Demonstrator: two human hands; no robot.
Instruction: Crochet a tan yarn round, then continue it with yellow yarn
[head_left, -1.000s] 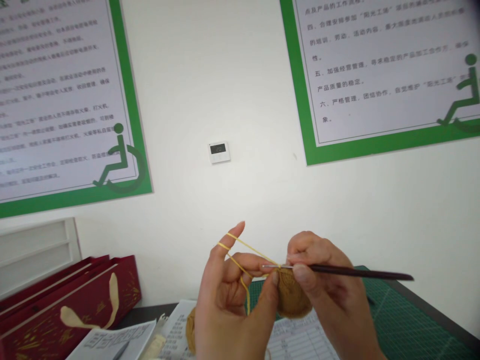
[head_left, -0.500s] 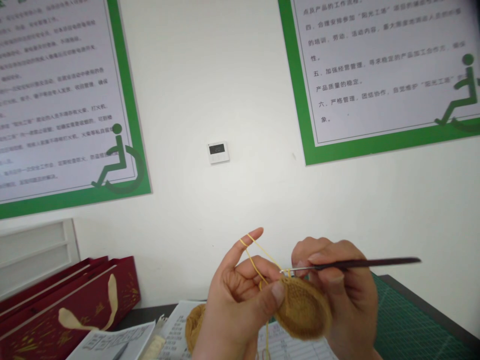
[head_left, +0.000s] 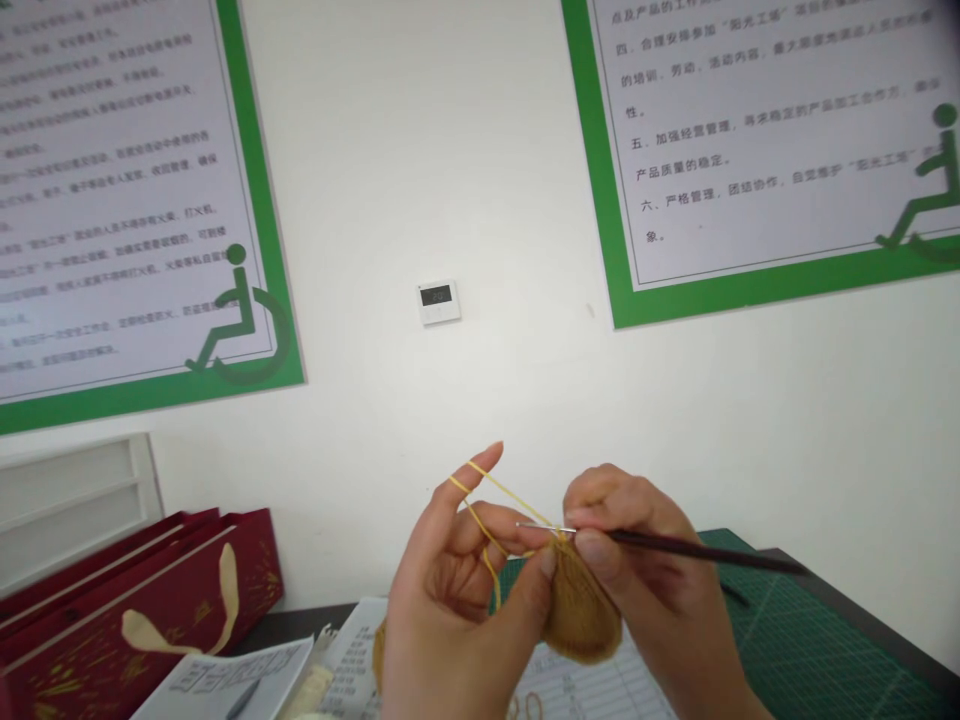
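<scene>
My left hand [head_left: 465, 590] pinches a round mustard-brown crocheted piece [head_left: 579, 610] between thumb and middle finger. Its index finger points up with yellow yarn [head_left: 510, 492] looped over it. My right hand [head_left: 645, 570] is closed on a dark crochet hook [head_left: 697, 550]. The hook's metal tip reaches left across the top edge of the crocheted piece, under the taut strand. A ball of the same yarn [head_left: 379, 655] shows partly behind my left hand.
Red gift bags [head_left: 135, 610] with cream handles stand at the left. Printed sheets [head_left: 247, 680] lie on the dark table, and a green cutting mat [head_left: 810, 650] lies at the right. The white wall carries two green-framed notices and a small thermostat [head_left: 439, 302].
The hook has pushed back left into the piece's edge after pulling right half a second ago. My left hand shifted slightly left, and the crocheted piece turned more edge-on.
</scene>
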